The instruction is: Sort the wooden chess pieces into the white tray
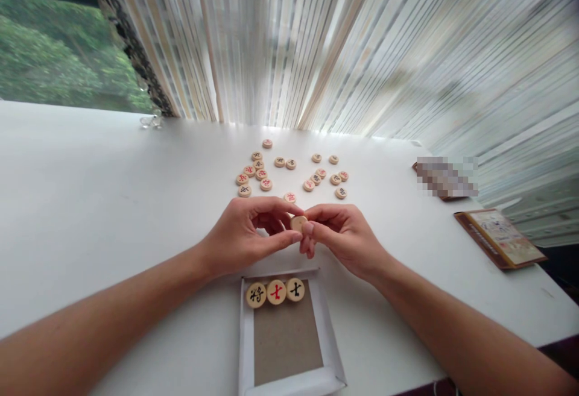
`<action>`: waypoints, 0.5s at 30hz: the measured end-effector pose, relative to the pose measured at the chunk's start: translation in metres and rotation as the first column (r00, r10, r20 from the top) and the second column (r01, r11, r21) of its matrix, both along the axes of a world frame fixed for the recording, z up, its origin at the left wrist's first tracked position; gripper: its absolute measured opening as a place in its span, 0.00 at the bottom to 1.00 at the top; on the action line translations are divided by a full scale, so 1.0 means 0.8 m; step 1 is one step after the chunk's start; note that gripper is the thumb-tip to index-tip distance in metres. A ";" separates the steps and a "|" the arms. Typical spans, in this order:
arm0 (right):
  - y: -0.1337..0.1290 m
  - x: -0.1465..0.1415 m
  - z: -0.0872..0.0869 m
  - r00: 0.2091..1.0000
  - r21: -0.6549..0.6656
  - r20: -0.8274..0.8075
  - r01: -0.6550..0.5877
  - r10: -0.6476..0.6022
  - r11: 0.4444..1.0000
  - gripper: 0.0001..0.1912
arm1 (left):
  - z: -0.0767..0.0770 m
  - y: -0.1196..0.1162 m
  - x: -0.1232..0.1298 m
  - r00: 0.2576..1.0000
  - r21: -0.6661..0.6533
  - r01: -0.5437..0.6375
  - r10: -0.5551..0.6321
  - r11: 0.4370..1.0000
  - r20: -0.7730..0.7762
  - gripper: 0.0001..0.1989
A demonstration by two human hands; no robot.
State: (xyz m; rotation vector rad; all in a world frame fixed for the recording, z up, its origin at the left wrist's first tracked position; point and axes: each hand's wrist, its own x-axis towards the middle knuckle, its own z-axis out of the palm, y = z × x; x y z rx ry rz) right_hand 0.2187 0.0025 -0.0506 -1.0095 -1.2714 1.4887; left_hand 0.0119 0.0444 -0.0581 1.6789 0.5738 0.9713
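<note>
Between the fingertips of my left hand and my right hand is a round wooden xiangqi piece, its blank side facing me. Both hands pinch it above the table, just beyond a shallow white cardboard box. Inside the box, along its far end, lie a black-marked piece, a red-marked piece and another black-marked piece in a row, faces up. A red-marked piece lies on the table just past my fingers.
Several more xiangqi pieces are scattered over the far middle of the white table, with others to their right. A brown-edged flat box and a pixelated item lie at the right edge. A string curtain hangs behind.
</note>
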 end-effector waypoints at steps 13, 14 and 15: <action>-0.006 0.001 -0.001 0.958 0.265 0.243 0.082 -0.149 0.961 0.20 | -0.005 0.003 -0.005 0.986 0.423 -0.147 0.169 0.894 -0.013 0.04; -0.006 0.001 0.001 0.946 0.282 0.283 0.077 -0.160 0.956 0.19 | -0.006 0.004 -0.005 0.985 0.466 -0.146 0.172 0.873 -0.015 0.05; -0.007 0.001 0.003 0.934 0.288 0.318 0.068 -0.162 0.955 0.19 | -0.007 0.005 -0.006 0.984 0.508 -0.142 0.175 0.850 -0.018 0.05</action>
